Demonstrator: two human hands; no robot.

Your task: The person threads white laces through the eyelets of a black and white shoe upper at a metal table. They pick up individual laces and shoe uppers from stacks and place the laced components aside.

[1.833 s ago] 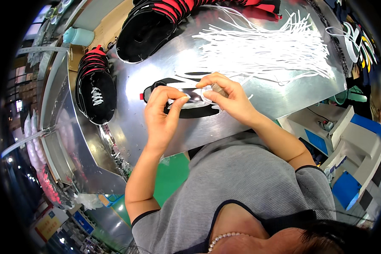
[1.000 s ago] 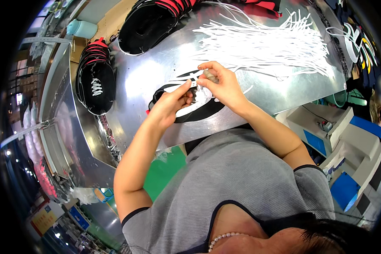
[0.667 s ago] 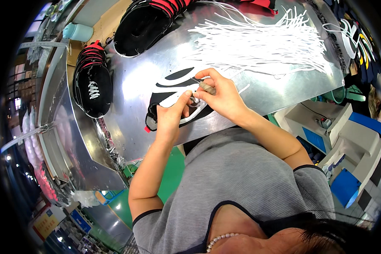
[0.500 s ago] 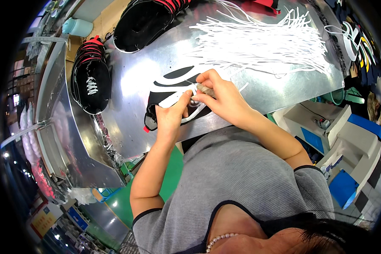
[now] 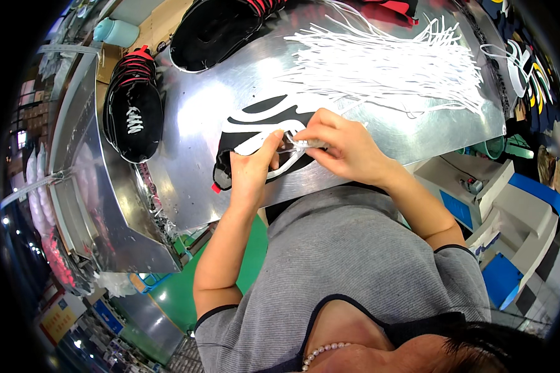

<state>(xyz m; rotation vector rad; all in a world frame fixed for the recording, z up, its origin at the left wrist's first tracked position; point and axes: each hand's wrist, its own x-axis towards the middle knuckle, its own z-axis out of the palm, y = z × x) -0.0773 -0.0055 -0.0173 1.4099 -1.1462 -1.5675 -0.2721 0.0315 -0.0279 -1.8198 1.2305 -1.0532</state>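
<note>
A black and white shoe upper (image 5: 239, 142) with a red tab lies on the metal table in front of me. My left hand (image 5: 252, 171) grips its near side, thumb on top beside the lacing opening. Just right of that, the closed fingers of my right hand (image 5: 348, 148) hold a small tool (image 5: 315, 143) with a pale, wrapped-looking handle; its tip is hidden among white strands. A white shoelace (image 5: 287, 163) loops at the opening between my hands. How the lace passes through the upper is partly covered by my fingers.
A heap of white shoelaces (image 5: 392, 71) covers the back right of the table (image 5: 196, 133). Black uppers with red lacing, one (image 5: 134, 121) at left and another (image 5: 214, 34) behind, stand nearby. A light blue container (image 5: 116, 33) is at the back left.
My right hand has moved right and slightly nearer to me, away from the upper's opening, with the tool. My left hand stays on the upper.
</note>
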